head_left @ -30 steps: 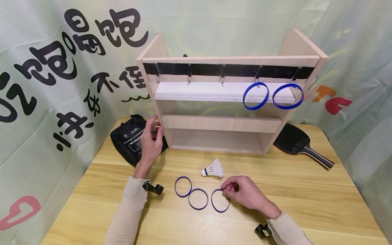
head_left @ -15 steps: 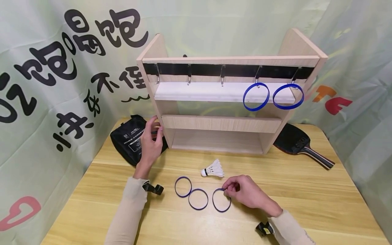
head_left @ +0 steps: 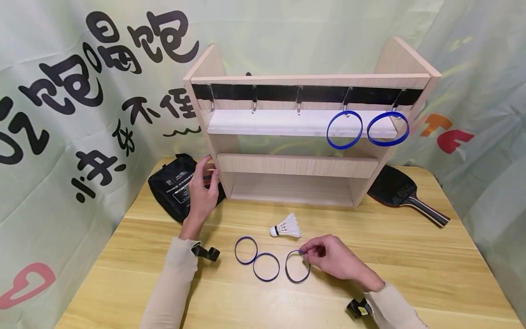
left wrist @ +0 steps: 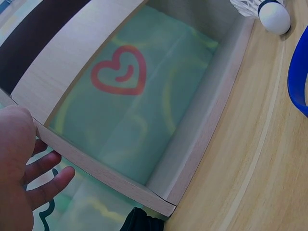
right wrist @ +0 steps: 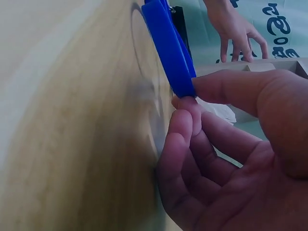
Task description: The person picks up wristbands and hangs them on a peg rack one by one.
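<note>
My right hand [head_left: 334, 258] pinches a blue wristband [right wrist: 168, 53] between thumb and fingertips, low over the table. To its left, two more blue wristbands, a nearer one [head_left: 253, 268] and a farther one [head_left: 235, 250], lie flat side by side. At the left side of the wooden shelf [head_left: 296, 165], my left hand [head_left: 203, 192] rests with its fingers extended along the side panel. Two blue wristbands, a middle one [head_left: 328, 132] and a right one [head_left: 388, 143], hang from the shelf's right-hand hooks.
A white shuttlecock [head_left: 286, 227] lies between the shelf and the wristbands. A black bag [head_left: 172, 187] sits behind my left hand, and a table tennis bat [head_left: 394, 187] lies right of the shelf. Three bare hooks [head_left: 254, 99] are on the shelf's black strip.
The right hand has shifted slightly right, and the far edge of the pinched wristband has risen a little. My left hand stays in place.
</note>
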Motion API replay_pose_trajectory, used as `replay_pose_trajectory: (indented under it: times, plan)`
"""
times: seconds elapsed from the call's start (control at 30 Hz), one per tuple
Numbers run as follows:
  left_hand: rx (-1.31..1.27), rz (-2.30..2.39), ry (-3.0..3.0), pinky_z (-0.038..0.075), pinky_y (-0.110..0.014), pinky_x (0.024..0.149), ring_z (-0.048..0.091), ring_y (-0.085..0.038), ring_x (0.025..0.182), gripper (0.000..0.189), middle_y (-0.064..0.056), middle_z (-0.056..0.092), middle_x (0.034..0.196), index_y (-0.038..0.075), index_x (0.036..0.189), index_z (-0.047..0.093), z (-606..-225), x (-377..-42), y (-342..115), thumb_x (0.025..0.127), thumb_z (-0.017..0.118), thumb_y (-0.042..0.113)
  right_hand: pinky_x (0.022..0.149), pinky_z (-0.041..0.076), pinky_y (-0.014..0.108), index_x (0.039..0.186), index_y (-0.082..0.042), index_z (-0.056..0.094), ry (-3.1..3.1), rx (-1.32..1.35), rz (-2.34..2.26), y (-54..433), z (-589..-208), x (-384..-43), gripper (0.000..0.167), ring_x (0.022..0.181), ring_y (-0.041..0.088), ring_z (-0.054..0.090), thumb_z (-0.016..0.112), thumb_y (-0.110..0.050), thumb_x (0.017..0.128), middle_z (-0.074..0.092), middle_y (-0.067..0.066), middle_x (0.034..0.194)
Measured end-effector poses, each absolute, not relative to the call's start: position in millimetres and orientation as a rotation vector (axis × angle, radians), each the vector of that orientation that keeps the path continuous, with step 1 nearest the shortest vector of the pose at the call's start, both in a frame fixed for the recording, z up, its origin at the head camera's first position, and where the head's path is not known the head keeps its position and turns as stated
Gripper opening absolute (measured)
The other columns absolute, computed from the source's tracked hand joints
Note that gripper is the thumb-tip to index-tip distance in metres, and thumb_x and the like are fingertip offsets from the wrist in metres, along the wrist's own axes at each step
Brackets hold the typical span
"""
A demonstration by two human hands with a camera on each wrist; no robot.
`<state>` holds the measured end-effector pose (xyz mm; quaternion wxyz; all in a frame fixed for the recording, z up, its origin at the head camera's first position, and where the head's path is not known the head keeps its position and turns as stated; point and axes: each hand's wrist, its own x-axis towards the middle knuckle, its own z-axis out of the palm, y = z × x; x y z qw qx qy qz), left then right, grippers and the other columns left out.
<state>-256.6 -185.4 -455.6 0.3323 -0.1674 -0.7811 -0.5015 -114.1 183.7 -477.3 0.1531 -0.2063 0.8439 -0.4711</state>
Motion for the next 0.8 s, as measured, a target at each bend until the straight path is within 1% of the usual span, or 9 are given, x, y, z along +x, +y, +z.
replay_pose_trajectory:
  times: [0.23,0.37,0.47,0.63,0.8]
  plan:
    - [-0.418,-1.304,-2.019,0.047,-0.003,0.077,0.073,-0.053,0.094,0.043,-0.035,0.072,0.116,-0.003,0.147,0.058,-452,-255,-179,0.105,0.064,-0.008,0.07,0.054,0.019,0.114,0.005,0.079,2.308,-0.556,-1.453,188,-475,-115,0.017,0.079,0.003,0.061,0.073,-0.003,0.1,0.072,0.005,0.092]
    - [-0.412,-1.315,-2.013,0.047,-0.003,0.077,0.071,-0.056,0.094,0.042,-0.039,0.07,0.115,-0.009,0.145,0.057,-441,-247,-173,0.104,0.062,-0.012,0.072,0.055,0.019,0.113,0.006,0.076,2.25,-0.521,-1.481,188,-474,-116,0.017,0.081,0.005,0.063,0.072,-0.004,0.1,0.072,0.008,0.094]
    - [-0.41,-1.32,-2.016,0.047,-0.003,0.077,0.071,-0.057,0.094,0.041,-0.039,0.07,0.115,-0.01,0.144,0.056,-438,-244,-172,0.103,0.061,-0.013,0.075,0.056,0.019,0.112,0.007,0.075,2.204,-0.507,-1.499,188,-473,-115,0.018,0.084,0.007,0.065,0.073,-0.005,0.099,0.072,0.01,0.095]
    - [-0.41,-1.302,-2.016,0.046,-0.002,0.076,0.072,-0.056,0.093,0.043,-0.038,0.071,0.115,-0.007,0.147,0.057,-449,-252,-177,0.104,0.063,-0.01,0.077,0.057,0.02,0.113,0.007,0.075,2.168,-0.529,-1.511,188,-470,-114,0.02,0.086,0.009,0.066,0.075,-0.007,0.099,0.072,0.01,0.096]
    - [-0.411,-1.298,-2.041,0.049,-0.005,0.077,0.075,-0.047,0.096,0.045,-0.03,0.074,0.118,0.003,0.15,0.059,-456,-257,-183,0.106,0.066,-0.002,0.077,0.059,0.023,0.115,0.006,0.075,2.16,-0.564,-1.529,188,-468,-114,0.02,0.087,0.01,0.068,0.077,-0.006,0.099,0.075,0.017,0.099]
